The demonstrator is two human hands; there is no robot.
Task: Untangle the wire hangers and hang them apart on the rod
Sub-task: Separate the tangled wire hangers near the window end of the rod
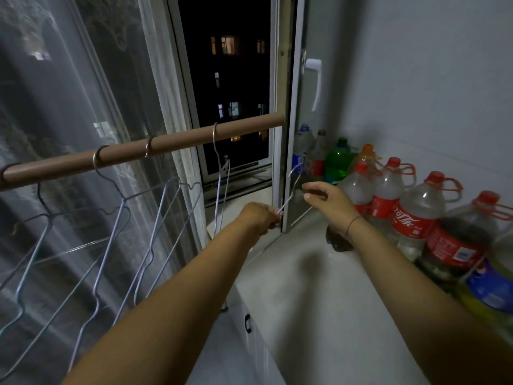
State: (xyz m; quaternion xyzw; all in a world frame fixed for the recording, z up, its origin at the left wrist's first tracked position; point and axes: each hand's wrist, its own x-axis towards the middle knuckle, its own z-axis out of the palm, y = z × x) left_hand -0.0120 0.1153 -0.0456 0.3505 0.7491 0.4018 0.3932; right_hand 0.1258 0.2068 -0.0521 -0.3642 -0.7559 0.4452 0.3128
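Observation:
A brown rod (pixel 177 140) runs from the lower left up to the window frame. Several grey wire hangers hook over it, spaced apart: one at the far left (pixel 30 245), one left of centre (pixel 111 232), another by the curtain (pixel 163 218), and one nearest the rod's end (pixel 220 190). Below and right of the rod's end, both hands hold one more wire hanger (pixel 291 190), hook pointing up. My left hand (pixel 259 218) grips its lower wire. My right hand (pixel 323 197) pinches the wire near the neck.
A white ledge (pixel 319 287) lies under my arms. Large plastic bottles with red caps (pixel 410 218) and a green bottle (pixel 337 162) line its right side against the wall. A sheer curtain (pixel 91 107) hangs behind the rod. The window (pixel 230 79) stands open, its handle (pixel 315 79) above.

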